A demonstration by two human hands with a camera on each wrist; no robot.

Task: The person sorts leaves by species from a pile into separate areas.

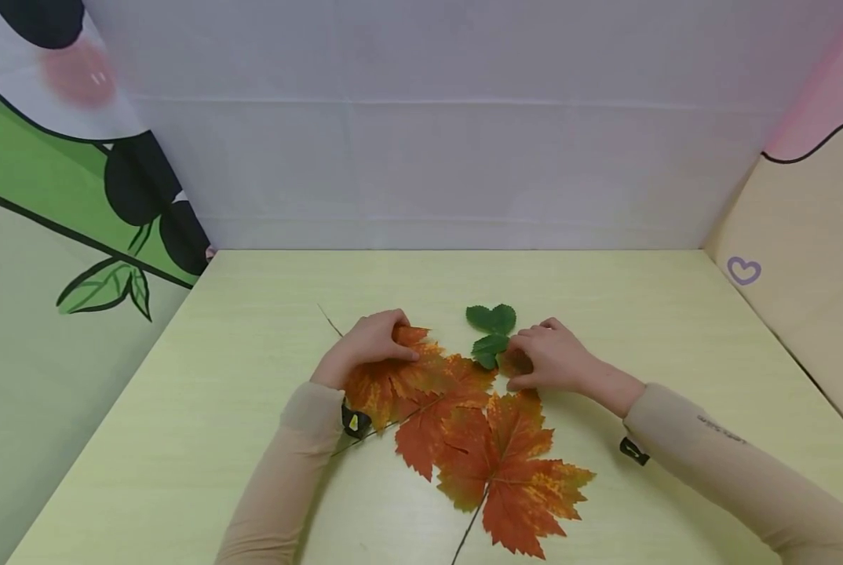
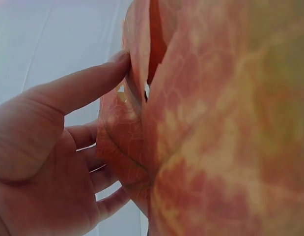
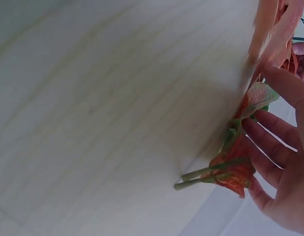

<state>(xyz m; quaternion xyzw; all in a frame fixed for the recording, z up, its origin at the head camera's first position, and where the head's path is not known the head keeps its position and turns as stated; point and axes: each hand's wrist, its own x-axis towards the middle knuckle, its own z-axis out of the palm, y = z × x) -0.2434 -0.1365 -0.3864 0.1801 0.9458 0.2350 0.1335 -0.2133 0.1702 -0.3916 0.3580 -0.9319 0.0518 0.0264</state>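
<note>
Two bare hands work among a spread of leaves on a pale wooden surface [image 1: 181, 408]. We see the left hand [image 1: 375, 337] gripping the leftmost orange leaf [image 1: 386, 384], its thumb on one face and its fingers behind, as the left wrist view shows. The right hand [image 1: 554, 357] is open, thumb apart from loosely bent fingers, at the right end of the group, beside a small orange-brown leaf [image 1: 517, 362]; we cannot tell how firmly it touches. In the right wrist view, two cut stem ends [image 3: 193, 174] jut out below its fingers.

Between the hands we find the middle orange leaf [image 1: 453, 396], overlapping the leftmost one. Nearest the camera lies the front orange leaf [image 1: 509, 471], its dark stem [image 1: 469, 524] pointing toward us. Two green leaves [image 1: 490, 345] sit next to the right fingers, one behind the other. Both arms wear beige sleeves [image 1: 269, 486]. A pale backdrop [image 1: 464, 157] rises behind, and a purple heart [image 1: 744, 271] marks the right-hand panel [image 1: 810, 298].
</note>
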